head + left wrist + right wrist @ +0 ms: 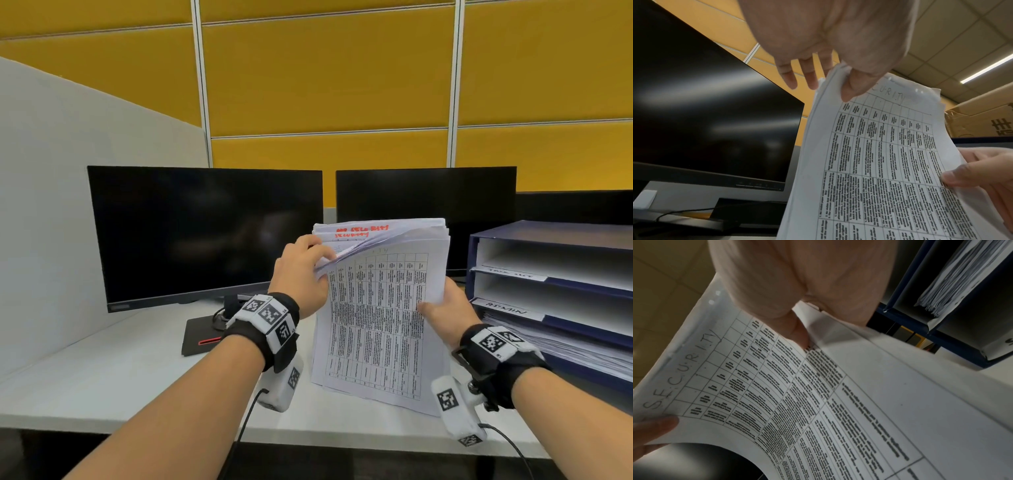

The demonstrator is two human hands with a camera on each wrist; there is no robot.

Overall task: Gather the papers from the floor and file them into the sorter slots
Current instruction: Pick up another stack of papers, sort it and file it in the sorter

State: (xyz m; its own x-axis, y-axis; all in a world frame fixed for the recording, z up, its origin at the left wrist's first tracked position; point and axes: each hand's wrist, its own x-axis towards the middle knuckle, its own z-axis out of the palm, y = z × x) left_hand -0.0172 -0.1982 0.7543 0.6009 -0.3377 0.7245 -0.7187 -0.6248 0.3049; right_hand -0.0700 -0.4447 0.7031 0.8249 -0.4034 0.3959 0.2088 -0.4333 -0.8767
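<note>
A stack of white papers (376, 318) stands upright above the desk, between both hands. Its front sheet (879, 162) carries a printed table with "SECURITY" handwritten on top (682, 371). My left hand (303, 274) pinches the upper left corner of the front sheet and bends it forward; sheets behind show red handwriting. My right hand (445, 311) grips the stack's right edge, thumb on the front. The dark blue sorter (555, 294) stands at the right, with labelled slots; the lowest slot holds several papers (953, 277).
Two dark monitors (205, 233) (424, 212) stand at the back of the white desk (102, 377). A black stand base with cables (205, 335) lies left of the papers. A yellow partition wall rises behind. A cardboard box (978, 120) shows in the left wrist view.
</note>
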